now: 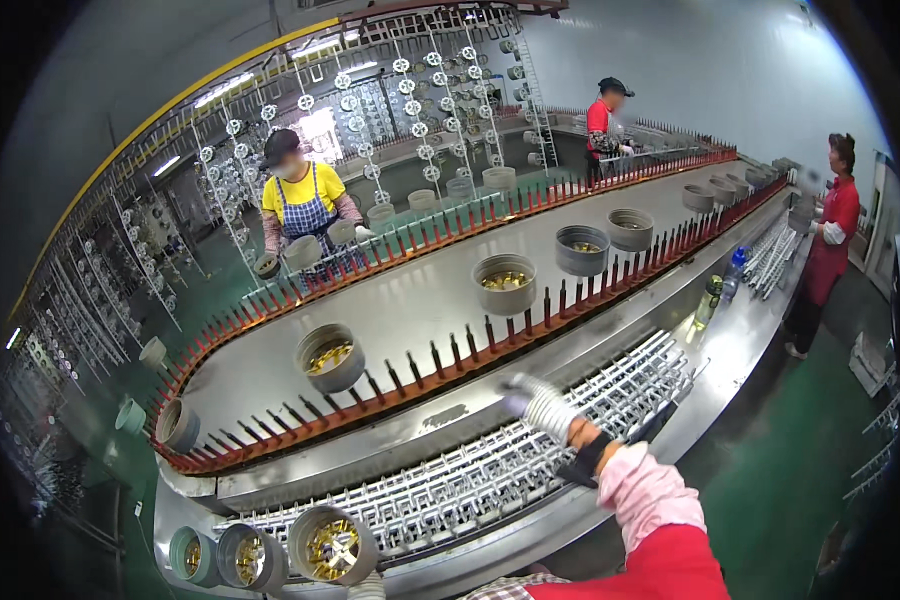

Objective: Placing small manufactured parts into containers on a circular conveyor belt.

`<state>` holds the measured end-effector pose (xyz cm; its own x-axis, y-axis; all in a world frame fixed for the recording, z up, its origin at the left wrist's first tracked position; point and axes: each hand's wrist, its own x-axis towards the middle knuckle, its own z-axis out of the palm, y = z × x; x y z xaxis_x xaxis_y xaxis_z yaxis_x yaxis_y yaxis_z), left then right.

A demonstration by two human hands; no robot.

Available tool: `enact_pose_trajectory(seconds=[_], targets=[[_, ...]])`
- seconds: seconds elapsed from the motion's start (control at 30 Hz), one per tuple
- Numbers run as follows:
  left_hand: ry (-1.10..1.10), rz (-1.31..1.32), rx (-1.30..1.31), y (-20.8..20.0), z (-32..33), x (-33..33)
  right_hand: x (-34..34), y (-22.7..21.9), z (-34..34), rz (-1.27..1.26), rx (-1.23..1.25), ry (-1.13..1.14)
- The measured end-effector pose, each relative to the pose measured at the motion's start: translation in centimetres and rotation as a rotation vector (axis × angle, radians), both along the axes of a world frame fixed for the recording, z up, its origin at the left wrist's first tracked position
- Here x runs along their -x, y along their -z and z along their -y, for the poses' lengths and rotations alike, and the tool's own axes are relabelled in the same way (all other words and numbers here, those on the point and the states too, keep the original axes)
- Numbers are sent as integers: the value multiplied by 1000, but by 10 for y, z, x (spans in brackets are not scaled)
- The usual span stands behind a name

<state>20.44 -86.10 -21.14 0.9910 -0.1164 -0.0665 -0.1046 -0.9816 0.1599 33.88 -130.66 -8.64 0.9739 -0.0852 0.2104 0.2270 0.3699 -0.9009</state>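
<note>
My right hand (544,405), in a pale ribbed glove with a dark band at the wrist, reaches over the metal hanging racks (450,490) stacked along the bench. Its fingers are smeared by motion; I make out nothing in them. At the lower edge, a bit of my left hand (367,587), also gloved, shows against a grey round cup (370,548) with gold and silvery pieces inside. Its fingers are hidden. Beside that cup stand another grey cup (225,545) and a greenish one (177,550), both holding gold-coloured pieces.
Upright dark pins line the red-brown conveyor track (370,412). Inside its loop, several grey cups, including one at the left (332,375), stand near the pins. Two bottles, one green (708,303), stand on the bench. Three other people work around the line.
</note>
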Motion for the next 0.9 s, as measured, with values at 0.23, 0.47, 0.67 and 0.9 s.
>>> enact_pose_trajectory(seconds=[0.23,0.47,0.67,0.9], targets=[[-113,38,-14,-7,34,-12,-107,6,213,-302,789,734],[-188,-72,18,4,23,-10,-201,25,207,-440,904,737],[-152,65,-90,28,17,-16,-218,37,219,-560,2031,532],[-31,203,-39,-6,42,-29,-165,-64,177,364,1621,862]])
